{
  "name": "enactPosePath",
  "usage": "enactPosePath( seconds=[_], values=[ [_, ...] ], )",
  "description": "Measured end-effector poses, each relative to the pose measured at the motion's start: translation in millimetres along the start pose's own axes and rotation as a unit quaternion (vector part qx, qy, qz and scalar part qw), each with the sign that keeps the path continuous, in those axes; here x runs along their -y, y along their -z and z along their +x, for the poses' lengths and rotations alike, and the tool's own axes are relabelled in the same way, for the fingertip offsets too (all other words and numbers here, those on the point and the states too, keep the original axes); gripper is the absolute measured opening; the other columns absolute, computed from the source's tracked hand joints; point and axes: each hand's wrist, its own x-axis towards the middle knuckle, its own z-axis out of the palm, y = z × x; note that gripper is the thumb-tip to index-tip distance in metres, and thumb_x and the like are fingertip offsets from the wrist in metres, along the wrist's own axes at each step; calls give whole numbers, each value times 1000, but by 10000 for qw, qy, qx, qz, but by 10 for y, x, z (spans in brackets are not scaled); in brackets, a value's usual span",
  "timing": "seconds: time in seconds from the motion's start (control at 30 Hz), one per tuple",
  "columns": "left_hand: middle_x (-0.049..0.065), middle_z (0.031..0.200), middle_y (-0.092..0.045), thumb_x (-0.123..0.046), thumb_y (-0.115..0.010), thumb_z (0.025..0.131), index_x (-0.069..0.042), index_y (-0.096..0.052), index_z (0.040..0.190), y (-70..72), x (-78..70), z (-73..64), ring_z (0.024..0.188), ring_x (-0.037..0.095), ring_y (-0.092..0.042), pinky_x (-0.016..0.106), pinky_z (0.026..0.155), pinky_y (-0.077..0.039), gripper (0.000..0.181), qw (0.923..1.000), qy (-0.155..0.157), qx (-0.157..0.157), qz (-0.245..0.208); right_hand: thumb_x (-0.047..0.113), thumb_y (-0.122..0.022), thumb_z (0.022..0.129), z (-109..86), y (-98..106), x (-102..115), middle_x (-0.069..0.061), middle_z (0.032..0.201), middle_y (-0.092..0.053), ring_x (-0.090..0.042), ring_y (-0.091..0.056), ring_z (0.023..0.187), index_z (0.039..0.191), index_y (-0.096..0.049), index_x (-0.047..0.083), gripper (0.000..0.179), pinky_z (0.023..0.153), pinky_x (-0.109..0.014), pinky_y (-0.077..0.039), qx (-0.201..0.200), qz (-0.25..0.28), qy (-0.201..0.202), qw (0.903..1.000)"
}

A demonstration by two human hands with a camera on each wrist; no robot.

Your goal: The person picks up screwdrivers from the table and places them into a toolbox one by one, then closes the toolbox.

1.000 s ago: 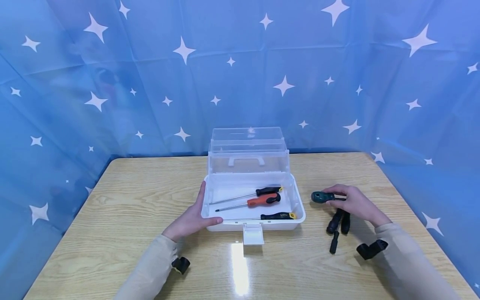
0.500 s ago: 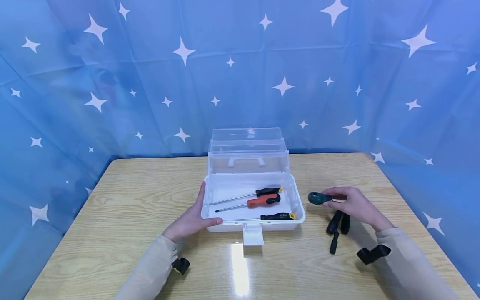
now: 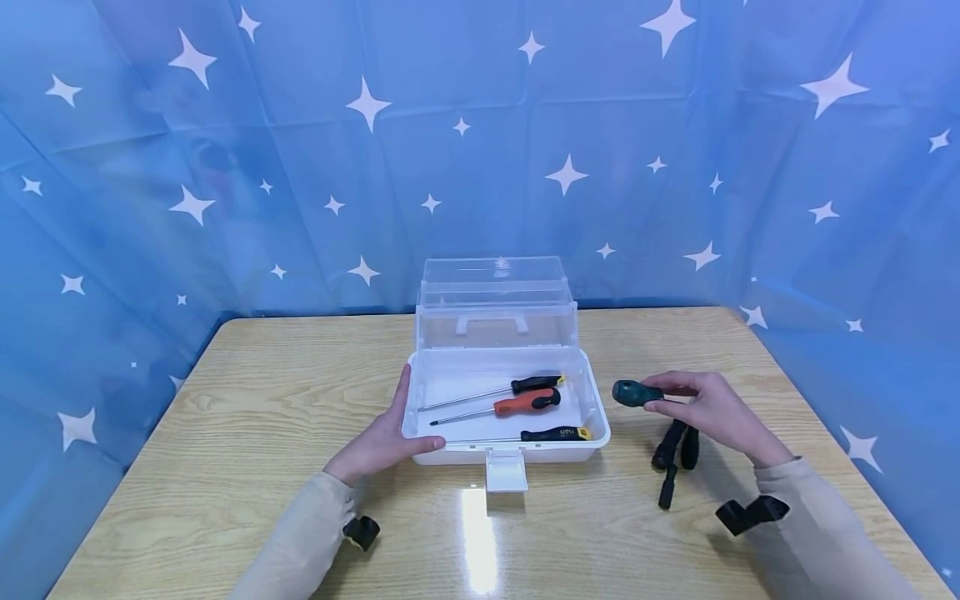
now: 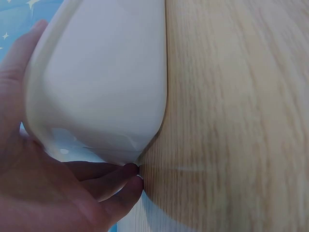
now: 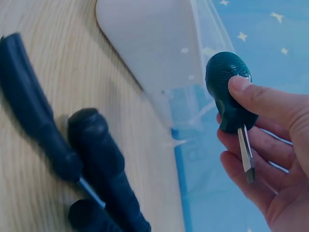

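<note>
In the head view, a white toolbox (image 3: pixel 577 454) stands with its clear lid (image 3: pixel 495 323) raised. My left hand (image 3: pixel 381 440) grips its left end, thumb at the front rim; the left wrist view shows fingers (image 4: pixel 113 186) bent at the lower corner. To the right of the box, my right hand (image 3: pixel 708 410) holds a stubby green screwdriver (image 5: pixel 227 87) between thumb and fingers, flat metal tip toward the palm. Inside the box lie an orange screwdriver (image 3: pixel 528 401) and two black-and-yellow screwdrivers, one behind it (image 3: pixel 536 382) and one along the front wall (image 3: pixel 555 434).
Black-handled screwdrivers (image 3: pixel 667 447) lie bunched on the wooden table (image 3: pixel 300 375) below my right hand. The box's front latch (image 3: pixel 507 471) hangs down. Behind the table is a blue curtain (image 3: pixel 480 192) with white stars.
My right hand has moved slightly left with the green screwdriver, away from the black screwdrivers and closer to the box. The left hand has stayed on the toolbox.
</note>
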Motion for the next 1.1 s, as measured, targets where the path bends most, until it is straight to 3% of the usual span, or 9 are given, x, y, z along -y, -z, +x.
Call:
enactPosePath(
  seconds=[0.17, 0.43, 0.6, 0.83, 1.1],
  values=[
    [18, 158, -16, -30, -80, 80, -20, 17, 153, 2, -12, -7, 136, 37, -31, 56, 108, -24, 122, 9999, 81, -28, 108, 15, -74, 87, 8, 10, 87, -10, 107, -69, -6, -64, 94, 113, -71, 8, 28, 72, -24, -53, -66, 53, 9, 10000],
    [19, 157, -17, -29, -80, 80, -21, 17, 153, 1, -15, -9, 136, 37, -30, 56, 108, -23, 122, 10000, 62, -26, 69, 16, -75, 86, 54, -1, 207, -7, 107, -70, -14, -66, 96, 113, -72, 12, 27, 75, -25, -53, -101, -96, 218, 9997],
    [19, 157, -16, -30, -80, 81, -21, 17, 153, 3, -10, -12, 137, 38, -29, 56, 108, -22, 121, 10000, 55, -17, 75, 16, -74, 87, 90, 2, 239, -8, 107, -70, -19, -67, 96, 113, -72, 10, 26, 75, -26, -53, -27, -135, 287, 9995],
    [19, 158, -16, -28, -80, 81, -22, 17, 153, 2, -6, -11, 137, 38, -29, 57, 108, -22, 121, 10000, 54, -15, 64, 12, -72, 88, 142, 20, 282, -7, 104, -71, -12, -66, 93, 112, -71, 8, 25, 70, -28, -54, 73, -117, 531, 9985],
    [19, 157, -18, -29, -80, 81, -21, 17, 153, 2, -5, -9, 135, 37, -32, 56, 108, -23, 121, 10000, 56, -7, 34, 12, -73, 88, 194, 24, 408, -6, 102, -71, -14, -67, 88, 113, -71, 5, 26, 72, -30, -55, 306, -84, 593, 9977]
  ],
)
